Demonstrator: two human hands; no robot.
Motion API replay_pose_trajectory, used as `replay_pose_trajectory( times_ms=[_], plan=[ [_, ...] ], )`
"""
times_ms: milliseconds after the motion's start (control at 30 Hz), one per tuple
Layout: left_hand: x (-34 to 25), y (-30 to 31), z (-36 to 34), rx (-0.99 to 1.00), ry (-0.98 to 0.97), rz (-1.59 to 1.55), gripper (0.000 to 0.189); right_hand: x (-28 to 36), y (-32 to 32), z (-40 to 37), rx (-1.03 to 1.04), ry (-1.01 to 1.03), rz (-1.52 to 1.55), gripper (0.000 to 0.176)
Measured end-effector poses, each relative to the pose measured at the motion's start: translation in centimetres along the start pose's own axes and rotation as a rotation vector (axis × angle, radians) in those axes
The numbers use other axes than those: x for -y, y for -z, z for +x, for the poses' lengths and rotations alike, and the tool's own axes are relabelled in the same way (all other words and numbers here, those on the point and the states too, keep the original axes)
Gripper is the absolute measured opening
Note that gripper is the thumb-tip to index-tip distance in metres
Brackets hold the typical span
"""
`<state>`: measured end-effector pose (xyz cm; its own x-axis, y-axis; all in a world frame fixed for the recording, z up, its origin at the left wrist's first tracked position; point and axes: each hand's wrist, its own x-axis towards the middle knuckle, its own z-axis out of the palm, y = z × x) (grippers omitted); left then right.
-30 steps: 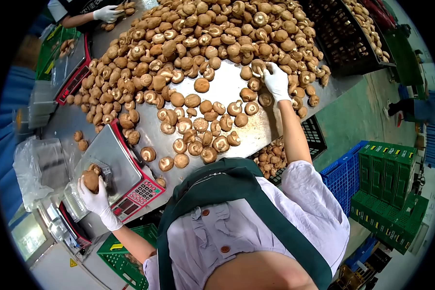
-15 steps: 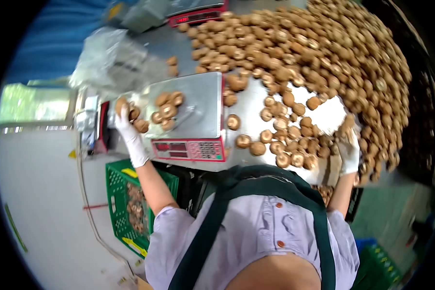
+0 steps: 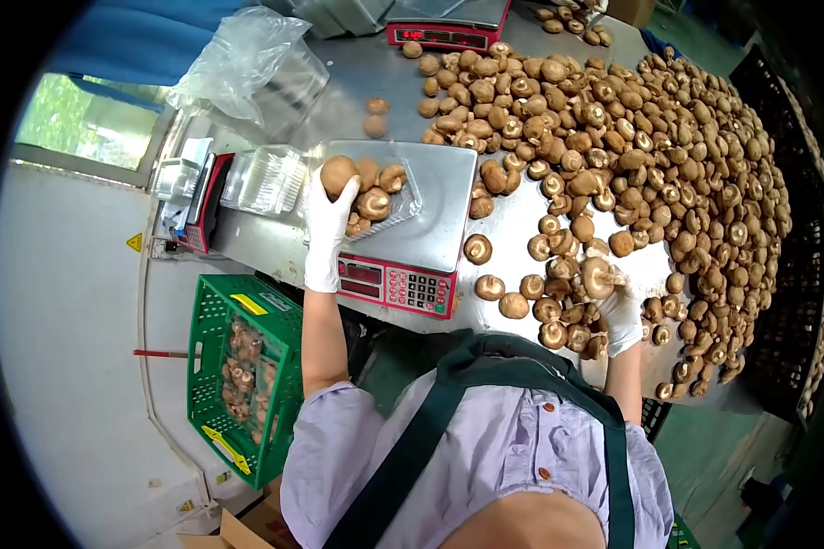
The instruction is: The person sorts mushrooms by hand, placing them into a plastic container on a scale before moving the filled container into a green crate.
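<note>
My left hand [image 3: 328, 224], in a white glove, grips a brown mushroom [image 3: 339, 174] at the left edge of a clear plastic tray [image 3: 406, 212]. Several mushrooms lie in that tray, which rests on the silver plate of a red-framed scale [image 3: 436, 233]. On the right, my right hand [image 3: 619, 311], also gloved, has its fingers around a large mushroom [image 3: 600, 276] above a loose group of mushrooms on the metal table [image 3: 513, 229].
A big mushroom pile [image 3: 650, 146] covers the table's right side. Stacked clear trays [image 3: 264, 180] stand left of the scale, beneath a plastic bag [image 3: 243, 69]. A green crate [image 3: 288, 366] holds packed mushrooms. Another scale [image 3: 444, 37] is at the back.
My left hand has moved right, to the tray on the scale, with a mushroom in it. My right hand has come leftward from the pile's edge over the loose group. The camera view has shifted.
</note>
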<state>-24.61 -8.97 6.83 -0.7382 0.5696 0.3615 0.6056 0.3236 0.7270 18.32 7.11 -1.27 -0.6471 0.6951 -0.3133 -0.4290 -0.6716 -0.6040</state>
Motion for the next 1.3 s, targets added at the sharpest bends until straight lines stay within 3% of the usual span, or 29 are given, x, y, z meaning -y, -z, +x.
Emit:
replay_pose_trajectory(
  times_ms=[33,100,167,233,367,433,467,567,633,700,767,867,1000,1033,1100,1133,1167,1300],
  plan=[
    [-0.3,0.4,-0.1,0.021,0.020,-0.076,0.046,-0.2,-0.4,0.0,0.108,-0.018,0.004,0.063],
    [1.4,0.6,0.1,-0.006,0.098,-0.386,0.045,-0.9,-0.8,0.5,0.014,-0.059,-0.018,0.061],
    [2.7,1.3,0.5,-0.005,0.067,-0.573,0.043,-0.9,-1.8,0.7,0.059,-0.104,-0.010,0.060],
    [3.3,1.6,0.7,-0.051,0.203,-0.884,0.046,-1.1,-2.4,0.8,0.102,-0.150,-0.002,0.060],
    [4.3,2.6,1.1,-0.063,0.289,-1.100,0.048,-1.9,-3.2,1.0,-0.056,-0.165,0.093,0.053],
    [4.3,3.4,1.2,-0.070,0.288,-1.090,0.049,-2.2,-3.7,1.2,0.143,-0.185,0.179,0.047],
    [4.1,3.9,1.3,-0.069,0.274,-1.082,0.049,-2.6,-3.7,1.2,-0.042,-0.165,0.146,0.044],
    [3.7,5.2,1.6,-0.096,0.257,-1.094,0.052,-3.0,-4.9,1.6,-0.018,-0.200,0.085,0.045],
    [3.6,6.2,1.5,-0.080,0.229,-0.927,0.056,-3.4,-6.1,1.7,-0.057,-0.210,0.075,0.045],
    [3.0,6.9,1.4,-0.090,0.239,-0.922,0.060,-3.5,-8.0,2.1,0.035,-0.273,0.082,0.044],
    [2.3,7.3,1.4,-0.104,0.251,-0.894,0.061,-4.2,-9.3,2.2,-0.031,-0.232,0.058,0.044],
    [2.7,8.2,1.5,-0.039,0.338,-0.964,0.058,-5.1,-10.7,3.3,0.050,-0.201,-0.103,0.044],
    [3.6,8.7,1.5,-0.026,0.372,-1.030,0.056,-6.4,-11.1,4.7,0.066,-0.277,-0.146,0.049],
    [3.3,8.8,1.4,-0.027,0.386,-0.959,0.056,-6.7,-11.8,4.9,0.158,-0.235,-0.139,0.047],
    [3.2,8.8,1.2,-0.023,0.393,-0.898,0.056,-7.7,-12.0,5.7,0.064,-0.222,-0.088,0.048],
    [3.1,8.8,1.2,-0.002,0.409,-0.894,0.056,-7.5,-13.2,6.0,0.163,-0.253,-0.055,0.045],
    [3.1,8.7,1.1,0.020,0.424,-0.890,0.057,-7.9,-13.2,6.8,0.121,-0.248,-0.066,0.043],
    [4.3,8.1,1.1,0.066,0.422,-0.749,0.056,-7.6,-19.0,7.9,0.266,-0.123,-0.237,0.048]
  ],
)
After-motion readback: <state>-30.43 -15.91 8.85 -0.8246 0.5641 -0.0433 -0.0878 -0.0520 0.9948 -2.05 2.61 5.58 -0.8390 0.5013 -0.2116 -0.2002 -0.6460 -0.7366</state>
